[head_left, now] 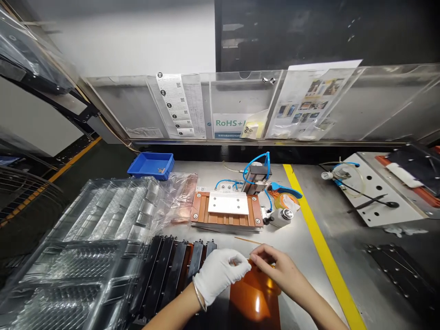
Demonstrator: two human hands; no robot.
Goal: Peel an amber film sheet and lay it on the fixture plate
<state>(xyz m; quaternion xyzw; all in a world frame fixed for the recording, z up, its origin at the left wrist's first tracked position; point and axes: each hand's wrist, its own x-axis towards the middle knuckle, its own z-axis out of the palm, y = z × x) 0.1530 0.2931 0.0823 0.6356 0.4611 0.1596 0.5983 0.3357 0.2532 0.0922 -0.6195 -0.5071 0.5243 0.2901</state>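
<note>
Your gloved left hand (220, 271) and bare right hand (275, 266) pinch the amber film sheet (254, 298) at the worktop's (302, 238) near edge; black trays (172, 270) crowd left, the copper-coloured fixture (227, 208) behind.

Amber film sheet (256, 298); white glove, left hand (220, 272); blue bin (151, 165), 11 o'clock; yellow floor-tape stripe (321, 247); black trays (175, 270).
</note>
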